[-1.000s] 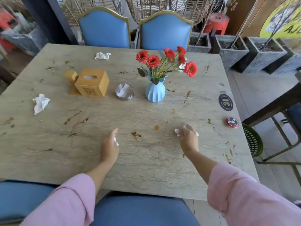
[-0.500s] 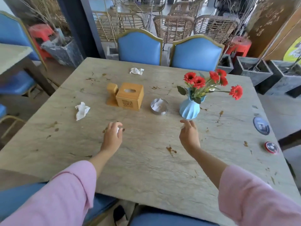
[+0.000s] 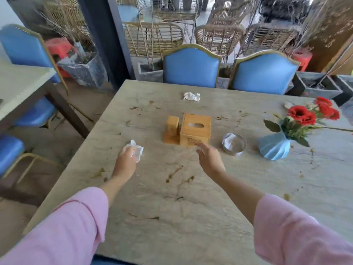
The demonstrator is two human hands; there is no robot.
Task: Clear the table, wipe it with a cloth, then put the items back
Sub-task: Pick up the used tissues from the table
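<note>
My left hand is out over the desk, its grip closing on a crumpled white tissue that lies to the left of the wooden tissue box; my fingers are on its near edge, though I cannot tell whether it has left the surface. My right hand hovers just in front of the wooden tissue box, fingers spread and relaxed, its grip slack; the motion blur hides whether anything small sits in the palm. A small wooden holder stands touching the left side of the tissue box. To the right of the box sits a round glass ashtray with something white inside, and further right from the box a blue ribbed vase holds red flowers. A second crumpled tissue lies behind the box, near the far edge of the desk. Brown stains and crumbs are scattered across the pale stone surface around the box. Two blue chairs stand beyond the far edge, behind the box.
</note>
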